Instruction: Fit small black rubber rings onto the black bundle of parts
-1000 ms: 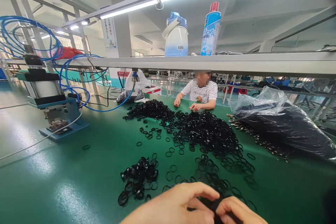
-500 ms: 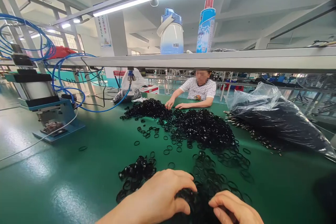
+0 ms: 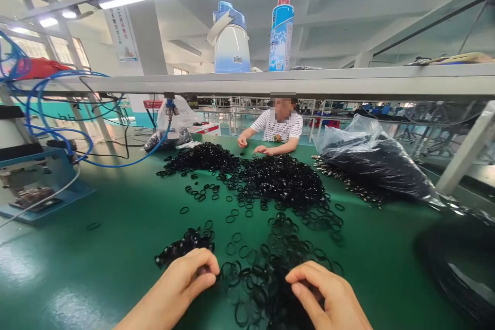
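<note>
Low in the head view, my left hand (image 3: 188, 279) has its fingers curled in toward the thumb, at the left edge of a loose spread of thin black rings (image 3: 257, 279). A ring lies by its fingertips; whether one is pinched there is hidden. My right hand (image 3: 328, 294) is over the right side of the same rings, thumb and forefinger drawn close together. What sits between those fingertips cannot be made out. Just beyond my left hand lies a small clump of shiny black pieces (image 3: 185, 246).
A large heap of black rings (image 3: 284, 180) covers the middle of the green table (image 3: 127, 247). Across it, a person (image 3: 278, 129) handles rings. A bag of black parts (image 3: 371, 160) lies right, a blue press (image 3: 46, 185) stands left. Overhead runs a shelf (image 3: 247, 83).
My left hand has moved left, away from my right, and its fingers have curled closer to the thumb. Rings now show spread between the hands. The camera view has turned right.
</note>
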Demonstrator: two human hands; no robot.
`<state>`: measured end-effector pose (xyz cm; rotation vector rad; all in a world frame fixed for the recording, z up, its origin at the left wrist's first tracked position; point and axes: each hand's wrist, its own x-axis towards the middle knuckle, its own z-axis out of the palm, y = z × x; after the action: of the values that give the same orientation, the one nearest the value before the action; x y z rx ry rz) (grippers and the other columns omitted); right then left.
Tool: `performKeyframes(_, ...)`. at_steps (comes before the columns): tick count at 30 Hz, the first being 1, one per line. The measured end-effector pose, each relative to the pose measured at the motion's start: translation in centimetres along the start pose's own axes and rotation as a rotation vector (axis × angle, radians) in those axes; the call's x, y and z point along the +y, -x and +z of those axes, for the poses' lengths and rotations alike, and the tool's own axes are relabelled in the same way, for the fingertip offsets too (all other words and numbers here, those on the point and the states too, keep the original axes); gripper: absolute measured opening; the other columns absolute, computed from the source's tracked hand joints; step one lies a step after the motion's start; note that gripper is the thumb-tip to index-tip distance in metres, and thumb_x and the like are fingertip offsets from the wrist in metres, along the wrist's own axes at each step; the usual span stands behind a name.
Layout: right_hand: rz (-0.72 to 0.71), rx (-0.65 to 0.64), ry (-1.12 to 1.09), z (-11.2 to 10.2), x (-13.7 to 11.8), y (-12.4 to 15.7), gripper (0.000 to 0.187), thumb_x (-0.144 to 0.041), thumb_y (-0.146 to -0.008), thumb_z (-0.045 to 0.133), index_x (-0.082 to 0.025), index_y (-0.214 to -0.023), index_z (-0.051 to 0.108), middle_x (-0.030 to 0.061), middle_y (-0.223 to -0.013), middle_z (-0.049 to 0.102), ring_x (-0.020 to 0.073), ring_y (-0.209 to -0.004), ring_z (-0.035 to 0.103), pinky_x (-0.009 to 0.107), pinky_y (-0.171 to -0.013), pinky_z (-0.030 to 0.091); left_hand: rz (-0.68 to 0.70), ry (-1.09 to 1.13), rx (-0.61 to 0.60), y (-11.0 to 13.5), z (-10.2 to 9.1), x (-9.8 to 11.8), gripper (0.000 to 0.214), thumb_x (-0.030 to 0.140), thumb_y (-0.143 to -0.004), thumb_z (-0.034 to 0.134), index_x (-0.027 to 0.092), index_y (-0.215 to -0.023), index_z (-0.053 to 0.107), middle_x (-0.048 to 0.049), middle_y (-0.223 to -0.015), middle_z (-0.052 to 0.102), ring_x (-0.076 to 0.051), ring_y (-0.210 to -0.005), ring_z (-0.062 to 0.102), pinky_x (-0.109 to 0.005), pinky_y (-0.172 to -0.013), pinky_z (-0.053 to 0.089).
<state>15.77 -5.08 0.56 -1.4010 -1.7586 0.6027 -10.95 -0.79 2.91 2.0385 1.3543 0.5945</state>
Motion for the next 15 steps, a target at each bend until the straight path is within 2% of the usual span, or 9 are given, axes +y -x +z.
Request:
performKeyframes(1, 0.020, 0.001, -0.045, 0.2, -0.4, 0.0, 0.018, -0.030, -0.083, 0.046, -0.027, -0.083, 0.064, -0.0016, -0.080, 0.067, 0.0152, -0.068, 0.061, 0.023, -0.058, 0.044, -0.051, 0.151, 0.006, -0.4, 1.0, 0.9, 0.011, 0.029, -0.084, 0.052, 0.022, -0.078, 0.057, 0.0037, -0.068, 0.054, -0.015, -0.066, 0.049, -0.025, -0.059, 0.036)
performKeyframes(3, 0.072, -0.019, -0.153, 0.7, -0.9, 0.1, 0.020, -0.028, -0.076, 0.053, -0.026, -0.092, 0.066, 0.0007, -0.082, 0.068, 0.0167, -0.070, 0.064, 0.022, -0.056, 0.045, -0.118, 0.508, -0.073, -1.1, 3.2, 2.7, 0.018, 0.037, -0.079, 0.059, 0.020, -0.079, 0.056, 0.0038, -0.060, 0.056, -0.014, -0.057, 0.049, -0.024, -0.052, 0.036)
performKeyframes(6, 0.122, -0.084, -0.250, 1.3, -0.9, 0.1, 0.023, -0.021, -0.068, 0.058, -0.019, -0.088, 0.068, 0.0040, -0.075, 0.069, 0.0188, -0.065, 0.066, 0.022, -0.054, 0.047, -0.136, 0.890, -0.178, -1.7, 6.4, 4.6, 0.027, 0.038, -0.068, 0.072, 0.016, -0.076, 0.058, -0.0004, -0.061, 0.063, -0.015, -0.057, 0.057, -0.025, -0.051, 0.041)
performKeyframes(9, 0.199, -0.123, -0.315, 1.5, -0.1, 0.0, 0.013, -0.019, -0.070, 0.056, -0.016, -0.076, 0.067, 0.0037, -0.063, 0.067, 0.0185, -0.057, 0.066, 0.023, -0.054, 0.048, -0.161, 1.011, -0.124, -1.8, 7.9, 5.2, 0.030, 0.033, -0.060, 0.080, 0.016, -0.071, 0.058, 0.0002, -0.060, 0.063, -0.016, -0.059, 0.060, -0.026, -0.053, 0.043)
performKeyframes(15, 0.362, -0.145, -0.612, 1.9, 1.2, -0.6, 0.016, -0.027, -0.066, 0.065, -0.013, -0.074, 0.061, -0.0011, -0.055, 0.058, 0.0136, -0.050, 0.062, 0.018, -0.044, 0.043, -0.177, 1.131, 0.004, -2.0, 7.9, 4.6, 0.027, 0.025, -0.061, 0.079, 0.018, -0.062, 0.053, 0.0052, -0.061, 0.057, -0.009, -0.054, 0.048, -0.021, -0.052, 0.037)
